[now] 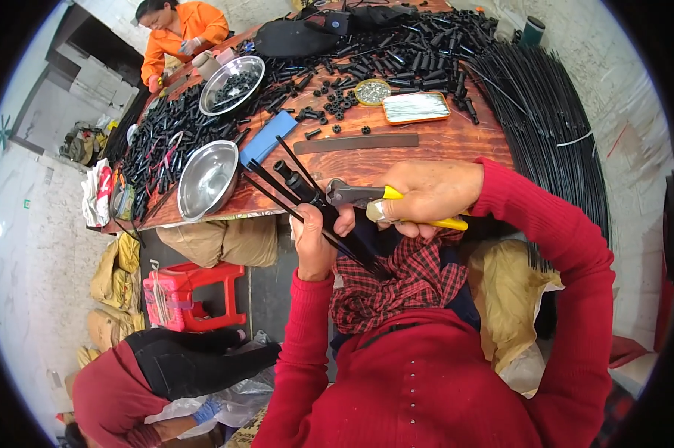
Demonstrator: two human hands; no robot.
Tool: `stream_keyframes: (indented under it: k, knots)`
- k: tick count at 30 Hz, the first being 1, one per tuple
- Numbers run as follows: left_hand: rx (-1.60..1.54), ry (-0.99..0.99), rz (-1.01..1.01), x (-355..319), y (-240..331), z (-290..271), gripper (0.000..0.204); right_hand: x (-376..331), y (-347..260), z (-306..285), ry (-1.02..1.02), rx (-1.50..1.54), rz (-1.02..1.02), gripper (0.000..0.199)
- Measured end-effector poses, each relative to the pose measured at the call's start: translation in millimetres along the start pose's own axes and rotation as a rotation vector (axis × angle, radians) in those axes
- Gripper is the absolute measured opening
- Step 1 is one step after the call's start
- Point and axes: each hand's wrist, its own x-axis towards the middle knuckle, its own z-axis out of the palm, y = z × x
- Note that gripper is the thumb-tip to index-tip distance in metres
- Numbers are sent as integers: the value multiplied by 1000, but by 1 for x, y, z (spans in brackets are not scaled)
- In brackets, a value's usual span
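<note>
Two hands at the near edge of the wooden table (441, 142). Right hand (426, 196) is closed around yellow-handled pliers (367, 198), grey steel head pointing left. Left hand (314, 243) is closed around a bundle of thin black rods (299, 190), which fan up and left past the table edge and down-right over the lap. Pliers' tip sits at the bundle, right above the left hand's fingers; can't tell whether the tip is clamped on a rod or just touching. A short black tube piece (286, 172) sits among the rods' upper ends. Both sleeves red, checked red-and-black cloth (400, 280) over the lap just below the hands. On the table: dark flat strip (355, 142) just beyond the hands, blue flat piece (269, 137) to its left, empty steel bowl (207, 179) at the left edge, second steel bowl (234, 84) further back with black parts in it, orange-rimmed tray (416, 107) and small round dish (372, 91) mid-table, heaps of short black tubes (419, 48) across the far side. Large sheaf of long black rods (553, 127) runs down the right side. Person in orange (180, 33) at the far-left corner, another person in dark red (120, 384) low at left near a red plastic stool (191, 295).
</note>
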Motion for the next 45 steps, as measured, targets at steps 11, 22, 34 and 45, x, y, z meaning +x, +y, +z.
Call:
stream_keyframes:
  k: [11, 22, 34, 45]
  knots:
    - [17, -21, 13, 4, -8, 6, 58, -6, 5, -3, 40, -62, -16, 21]
    - [293, 301, -44, -6, -20, -23, 41, 25, 122, -24, 844, -904, -61, 30]
    - [514, -40, 78, 5, 36, 70, 17, 31, 125, 9, 1034, -1051, -332, 27]
    - [-227, 281, 838, 1, 182, 37, 30, 47, 127, 57, -55, -860, -36, 28]
